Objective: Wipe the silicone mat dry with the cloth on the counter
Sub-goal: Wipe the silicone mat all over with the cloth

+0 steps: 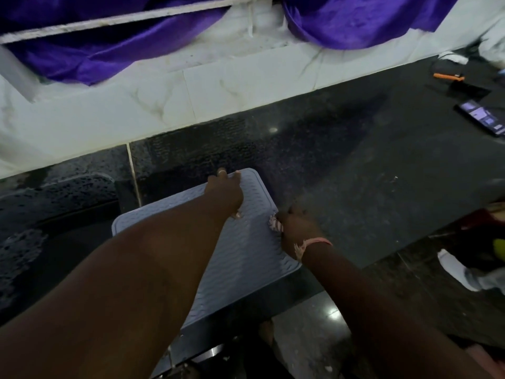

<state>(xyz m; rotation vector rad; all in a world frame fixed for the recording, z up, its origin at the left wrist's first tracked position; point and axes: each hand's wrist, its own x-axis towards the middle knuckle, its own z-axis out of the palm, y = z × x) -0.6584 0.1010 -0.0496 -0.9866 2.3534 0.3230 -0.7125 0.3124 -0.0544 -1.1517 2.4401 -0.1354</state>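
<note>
A pale blue ribbed silicone mat (pixel 246 250) lies on the dark counter, its near end hanging over the front edge. My left hand (pixel 225 192) rests on the mat's far end, fingers reaching to the far rim and pressing it down. My right hand (pixel 296 228) sits at the mat's right edge and grips a bunched pink-and-white cloth (pixel 274 224); only a small part of the cloth shows past my fingers. A pink band is around my right wrist.
The black stone counter (pixel 369 165) looks wet to the left of the mat, beside a sink (pixel 54 192). A white tiled wall (pixel 191 88) and purple curtain (pixel 355 20) stand behind. A phone (pixel 482 117) and an orange-handled tool (pixel 448 76) lie far right.
</note>
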